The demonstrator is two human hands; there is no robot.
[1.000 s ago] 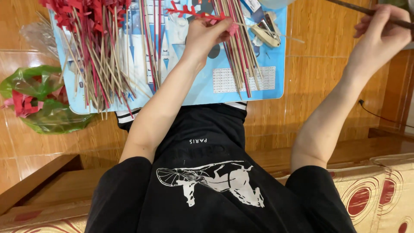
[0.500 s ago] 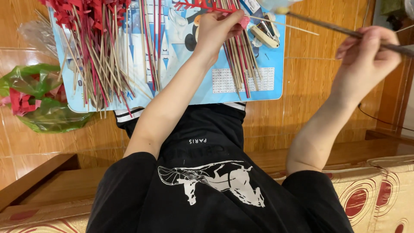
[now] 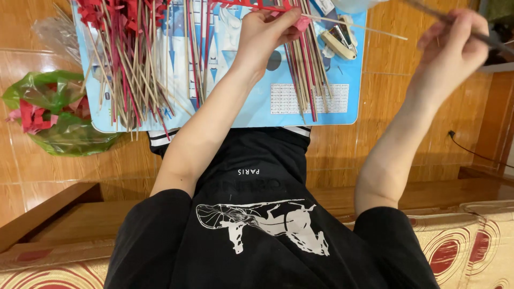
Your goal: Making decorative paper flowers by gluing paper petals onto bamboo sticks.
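Board first — a big blue printed board (image 3: 342, 101) lies on the wood floor ahead of your knees, and nearly everything sits on it. Left of it, off the board, is a green plastic bag (image 3: 59, 123) with red paper scraps inside. Across the board's left half there's a thick pile of thin sticks (image 3: 123, 59), many w/ red paper at their tops; a smaller bundle (image 3: 308, 75) lies on the right half.

Your left hand (image 3: 265, 35) is over the board's top edge, fingers closed in a pinch on one pale stick (image 3: 358, 25) that points right, w/ a small pink bit of paper (image 3: 302, 22) at the pinch. Your right hand (image 3: 452, 48) is raised off to the right, well apart from the board, fingers curled round a thin dark rod (image 3: 490, 40); can't tell what its tip is, it's blurred. A cream stapler (image 3: 337, 40) lies on the board just under the pale stick.

Step in hand, I'd say: working the paper onto that one stick, approx. at the joining stage. Any next move needs your left pinch steady and the rod brought to the paper — not the loose bundle below.
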